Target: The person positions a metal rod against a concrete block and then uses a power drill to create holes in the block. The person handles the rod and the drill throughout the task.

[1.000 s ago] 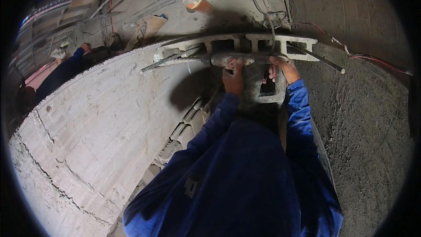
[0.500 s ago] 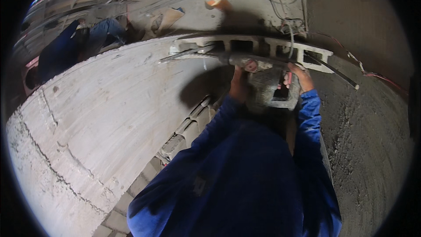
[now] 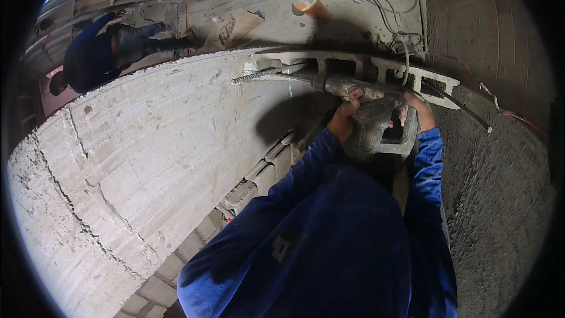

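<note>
I hold a dusty grey rotary hammer (image 3: 372, 131) in front of my chest, chuck toward the left. My right hand (image 3: 421, 112) is closed around its rear loop handle; fingertips show through the opening. My left hand (image 3: 342, 120) grips the near side of the body, thumb by a round reddish knob (image 3: 355, 93). A thin bit seems to run left from the chuck (image 3: 319, 82). Just beyond the tool lies a row of hollow concrete blocks (image 3: 372, 69). A ribbed steel bar (image 3: 259, 74) sticks out of the blocks at the left, another bar (image 3: 471, 116) at the right.
A wide concrete surface (image 3: 159, 135) spreads to my left, with block courses (image 3: 156, 291) below. A rough grey wall (image 3: 494, 182) stands at the right. Beyond lie an orange-and-white container (image 3: 310, 7), cables (image 3: 379, 9) and a torn bag (image 3: 240, 26). Two people, one at left (image 3: 97, 53), are nearby.
The hammer and my hands appear slightly farther right as the view shifts. My left hand shows more clearly beside the knob. The person at left and the legs at the top have moved.
</note>
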